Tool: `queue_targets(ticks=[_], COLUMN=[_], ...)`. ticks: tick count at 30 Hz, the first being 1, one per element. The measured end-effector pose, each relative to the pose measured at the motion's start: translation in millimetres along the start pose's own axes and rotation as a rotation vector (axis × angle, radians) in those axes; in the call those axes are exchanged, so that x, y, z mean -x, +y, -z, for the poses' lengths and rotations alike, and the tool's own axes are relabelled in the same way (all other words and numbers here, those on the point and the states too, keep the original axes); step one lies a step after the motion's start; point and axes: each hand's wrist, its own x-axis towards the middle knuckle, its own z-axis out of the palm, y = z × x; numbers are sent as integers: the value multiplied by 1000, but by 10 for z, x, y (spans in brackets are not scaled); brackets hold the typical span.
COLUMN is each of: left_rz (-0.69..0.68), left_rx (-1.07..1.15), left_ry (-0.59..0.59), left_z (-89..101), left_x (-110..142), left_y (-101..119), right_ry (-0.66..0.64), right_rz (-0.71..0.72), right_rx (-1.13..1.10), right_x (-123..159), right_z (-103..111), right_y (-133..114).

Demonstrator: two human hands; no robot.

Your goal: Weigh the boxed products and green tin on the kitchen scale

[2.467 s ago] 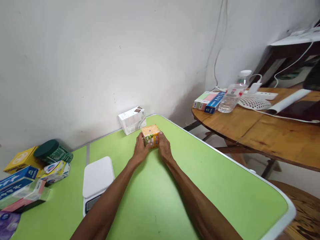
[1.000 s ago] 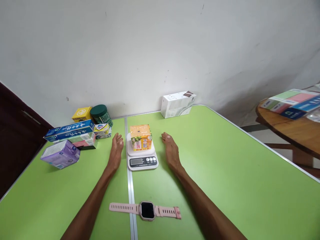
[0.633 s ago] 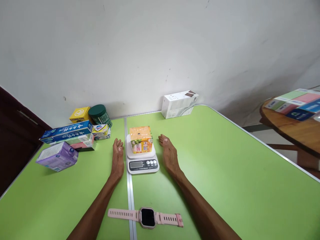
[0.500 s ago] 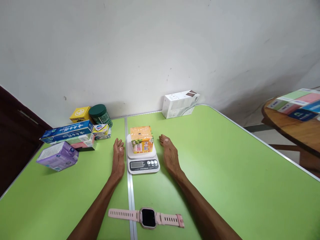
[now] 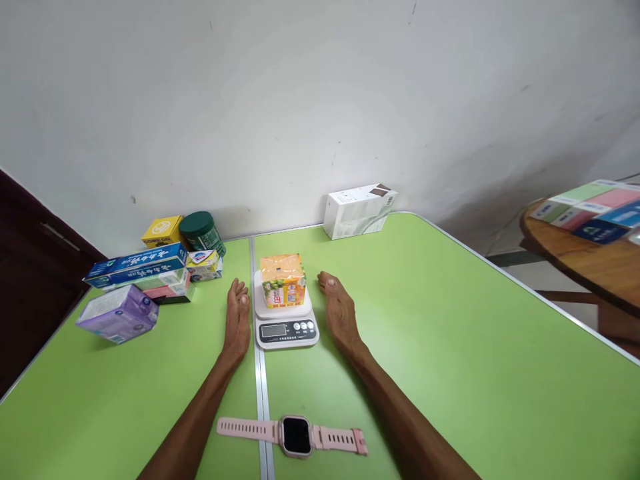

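Observation:
A white digital kitchen scale (image 5: pixel 261 301) stands on the green table, its display and buttons facing me. On its platform rests an orange plastic-wrapped pack (image 5: pixel 283 280) with green fruit printed on it. My left hand (image 5: pixel 237 320) lies on its edge just left of the scale, holding nothing, fingers stretched forward and a little bent. To the right of the scale, my right hand (image 5: pixel 341 310) rests the same way, open and touching neither scale nor pack. Between my forearms a smartwatch (image 5: pixel 296 436) with a pink strap lies flat, its screen dark.
At the left are a purple pack (image 5: pixel 119 315), blue toothpaste boxes (image 5: pixel 137 263), a yellow box (image 5: pixel 163 231), a green-lidded tub (image 5: pixel 203 233) and a small soap box (image 5: pixel 205 265). A white box (image 5: pixel 357 212) stands by the wall. A wooden table (image 5: pixel 590 257) holds more boxes at right.
The view has shifted very slightly. Both hands, the scale and the pack on it stay in place.

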Motion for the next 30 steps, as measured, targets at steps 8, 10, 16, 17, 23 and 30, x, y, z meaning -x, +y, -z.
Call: queue_targets(ticks=[8,10,16,17,23,30], left_rz=[-8,-8,-3,-4,-19,-403], left_rx=[2,-1,-7,-7,-28,-258], left_ry=[-6,-11,-16,-15,-25,3], left_z=[-5,-5,0,-1,4,-125], left_x=[-11,-10,-14,-15,4,119], left_y=[4,-1,-5,-8,-18,324], right_ry=[0,0,-4,-7,-63,-301], right_rz=[-4,-2,4,7,109,189], right_rx=[7,9,17,14,-23,141], right_x=[-7,-5,3,9,81,-129], right_z=[0,1,9,13,49,9], right_y=[26,25,-17,-28,-138,-484])
